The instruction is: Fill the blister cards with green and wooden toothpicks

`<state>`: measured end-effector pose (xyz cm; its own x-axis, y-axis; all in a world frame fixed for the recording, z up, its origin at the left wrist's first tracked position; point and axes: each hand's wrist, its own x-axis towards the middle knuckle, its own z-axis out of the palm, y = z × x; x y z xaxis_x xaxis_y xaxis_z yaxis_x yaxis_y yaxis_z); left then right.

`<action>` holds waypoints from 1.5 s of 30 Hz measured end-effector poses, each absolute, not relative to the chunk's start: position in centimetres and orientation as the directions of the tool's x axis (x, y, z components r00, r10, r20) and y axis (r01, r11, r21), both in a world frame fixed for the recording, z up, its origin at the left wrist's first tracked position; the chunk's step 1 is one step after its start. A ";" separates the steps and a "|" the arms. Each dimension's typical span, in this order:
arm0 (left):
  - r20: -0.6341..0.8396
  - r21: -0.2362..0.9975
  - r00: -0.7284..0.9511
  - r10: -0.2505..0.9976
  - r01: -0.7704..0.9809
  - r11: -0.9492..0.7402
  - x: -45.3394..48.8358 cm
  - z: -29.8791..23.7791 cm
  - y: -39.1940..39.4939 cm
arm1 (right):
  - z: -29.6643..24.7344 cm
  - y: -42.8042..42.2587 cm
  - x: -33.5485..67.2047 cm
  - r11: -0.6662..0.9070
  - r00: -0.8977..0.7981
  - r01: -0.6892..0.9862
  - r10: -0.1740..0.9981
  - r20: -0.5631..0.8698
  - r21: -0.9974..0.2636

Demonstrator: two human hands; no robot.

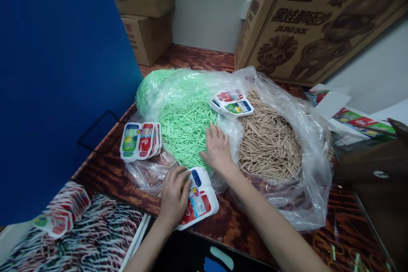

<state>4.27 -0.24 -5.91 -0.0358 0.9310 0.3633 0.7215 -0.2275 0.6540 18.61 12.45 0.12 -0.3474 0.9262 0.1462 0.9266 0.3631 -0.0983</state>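
My left hand (174, 195) is closed over the left side of a stack of white bottle-shaped candy packs (204, 199) at the table's front edge. The top pack shows a red cola print and a blue label. My right hand (218, 148) lies with its fingers stretched out on the right edge of a heap of thin green sticks (185, 131). Those sticks fill an opened clear plastic bag. To the right, a second clear bag (312, 170) holds brown sticks (270, 140). Nothing shows between the right fingers.
Printed packs (140, 141) lie left of the green sticks, and more packs (232, 103) sit between the bags. A box of many packs (105, 229) stands lower left beside a blue panel (57, 72). Cartons (296, 29) stand behind. Rubber bands (328, 244) lie at the right.
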 end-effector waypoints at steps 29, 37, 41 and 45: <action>0.305 0.702 -0.067 0.950 0.690 -0.177 4.1 -5.8 -0.1 | -3.2 16.6 16.8 0.616 -0.662 0.748 0.715 0.224 0.247; 0.306 0.701 -0.059 0.950 0.689 -0.183 3.9 -6.2 -0.1 | 0.0 17.4 17.9 0.631 -0.635 0.772 0.761 0.132 0.077; 0.300 0.691 -0.050 0.953 0.700 -0.181 4.0 -6.1 0.0 | 1.9 18.8 19.2 0.449 -0.453 0.815 0.888 0.079 -0.366; 0.281 0.679 -0.042 0.959 0.714 -0.167 4.0 -5.8 0.0 | 3.1 20.9 20.0 0.205 -0.357 0.679 0.931 -0.073 -0.705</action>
